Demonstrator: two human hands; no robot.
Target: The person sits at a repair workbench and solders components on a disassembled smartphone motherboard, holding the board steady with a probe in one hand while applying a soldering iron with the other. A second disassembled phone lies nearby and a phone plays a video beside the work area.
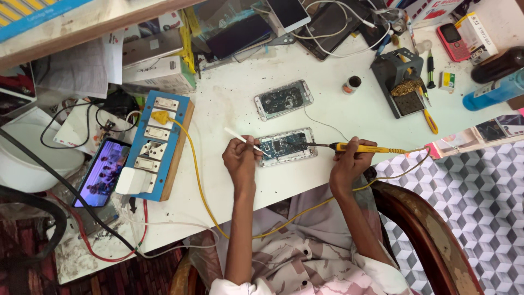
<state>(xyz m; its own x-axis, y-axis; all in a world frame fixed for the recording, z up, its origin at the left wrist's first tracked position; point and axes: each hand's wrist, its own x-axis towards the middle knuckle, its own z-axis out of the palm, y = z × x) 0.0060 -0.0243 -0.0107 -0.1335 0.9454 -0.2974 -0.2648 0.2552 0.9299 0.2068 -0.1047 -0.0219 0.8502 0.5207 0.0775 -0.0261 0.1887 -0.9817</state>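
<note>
An opened phone with its circuit board showing lies on the white table in front of me. My left hand grips a thin white stick whose tip rests at the phone's left edge. My right hand holds a yellow-handled soldering iron, its dark tip touching the board from the right. A yellow cable runs from the iron across my lap to a plug. A second opened phone lies farther back.
A blue switchboard with sockets sits to the left, beside a lit phone. A soldering stand with brass wool, a small round pot, a red keypad phone and several phones and cables crowd the back. A wooden chair arm curves at the right.
</note>
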